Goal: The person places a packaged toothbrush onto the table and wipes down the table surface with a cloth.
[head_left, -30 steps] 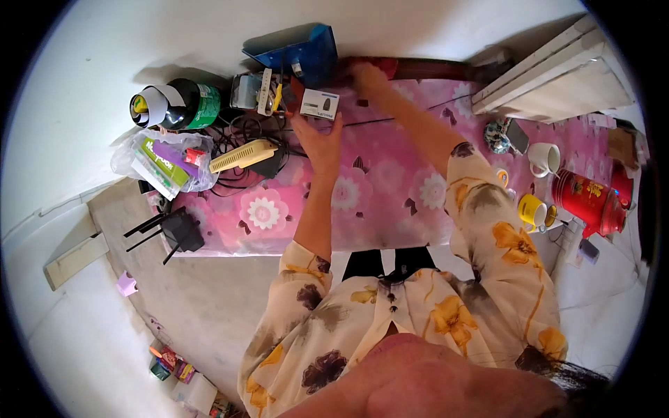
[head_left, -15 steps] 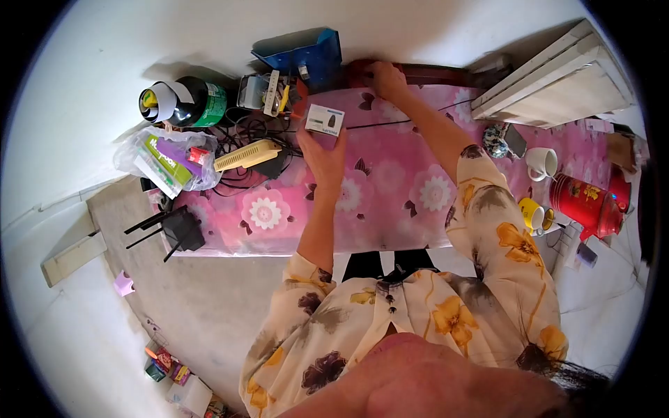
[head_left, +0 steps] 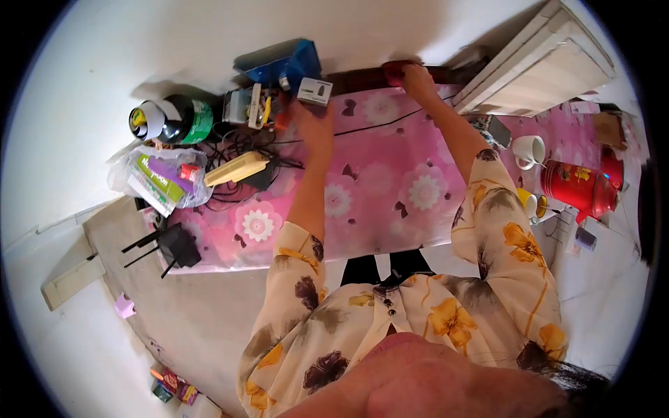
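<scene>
My left hand is closed around a small white printed box, holding it up near the back edge of the table by the blue bag. At the back wall, my right hand grips a dark red object; its kind is hard to make out, and the fingers are partly hidden. Left of the box, an organizer holds a white power strip and something yellow. A black cable runs across the pink flowered tablecloth between my arms.
On the left are a dark bottle, a plastic bag of packets, a cream device on tangled cords and a black router. To the right stand leaning panels, a white mug and a red thermos.
My left hand has carried the box farther back, close to the blue bag. My right hand has shifted right along the wall with the dark red object. The whole view has tilted slightly.
</scene>
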A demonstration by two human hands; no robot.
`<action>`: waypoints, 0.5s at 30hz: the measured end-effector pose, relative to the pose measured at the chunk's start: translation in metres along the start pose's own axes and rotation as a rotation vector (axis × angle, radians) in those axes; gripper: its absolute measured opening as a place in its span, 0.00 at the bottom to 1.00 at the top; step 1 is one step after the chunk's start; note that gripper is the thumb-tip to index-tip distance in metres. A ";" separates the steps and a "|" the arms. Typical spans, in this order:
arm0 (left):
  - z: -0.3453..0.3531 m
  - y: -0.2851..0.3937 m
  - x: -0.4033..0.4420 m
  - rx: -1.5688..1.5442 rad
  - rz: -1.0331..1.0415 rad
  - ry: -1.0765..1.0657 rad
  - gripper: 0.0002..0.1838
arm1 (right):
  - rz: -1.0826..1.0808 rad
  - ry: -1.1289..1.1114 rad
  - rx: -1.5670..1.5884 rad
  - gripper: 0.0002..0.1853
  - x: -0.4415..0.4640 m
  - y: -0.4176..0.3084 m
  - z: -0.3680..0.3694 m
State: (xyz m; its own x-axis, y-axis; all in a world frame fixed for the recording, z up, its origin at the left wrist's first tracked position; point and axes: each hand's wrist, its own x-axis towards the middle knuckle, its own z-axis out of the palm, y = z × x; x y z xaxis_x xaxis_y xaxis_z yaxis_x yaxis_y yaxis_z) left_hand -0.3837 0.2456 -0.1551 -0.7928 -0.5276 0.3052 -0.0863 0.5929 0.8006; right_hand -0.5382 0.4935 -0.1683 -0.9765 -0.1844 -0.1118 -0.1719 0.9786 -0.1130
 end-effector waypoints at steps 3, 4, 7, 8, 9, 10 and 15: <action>0.017 -0.009 0.001 0.032 -0.003 0.037 0.38 | -0.112 0.122 -0.001 0.11 -0.022 0.002 0.002; 0.019 -0.009 -0.002 0.022 0.001 0.074 0.38 | -0.288 0.257 0.026 0.11 -0.029 -0.001 0.007; 0.011 0.017 -0.007 -0.019 -0.008 0.046 0.37 | -0.398 0.286 0.371 0.10 -0.035 0.001 0.016; 0.010 0.025 -0.007 -0.093 -0.028 0.027 0.37 | -0.387 0.289 0.372 0.10 -0.033 0.014 0.015; 0.008 0.031 -0.009 -0.096 -0.063 -0.038 0.40 | -0.249 0.250 0.297 0.13 -0.029 0.034 0.020; 0.010 0.031 -0.009 -0.095 -0.055 -0.049 0.40 | -0.113 0.213 0.220 0.16 -0.031 0.048 0.019; 0.039 0.025 -0.002 -0.033 0.045 -0.016 0.41 | 0.071 -0.012 -0.064 0.16 -0.039 0.058 -0.014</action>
State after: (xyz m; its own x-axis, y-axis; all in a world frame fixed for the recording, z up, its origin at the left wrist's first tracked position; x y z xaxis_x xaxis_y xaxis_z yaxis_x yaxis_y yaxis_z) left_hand -0.4077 0.2852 -0.1559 -0.8050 -0.4910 0.3329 -0.0308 0.5950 0.8031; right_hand -0.5123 0.5585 -0.1571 -0.9849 -0.1148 -0.1297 -0.1103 0.9930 -0.0416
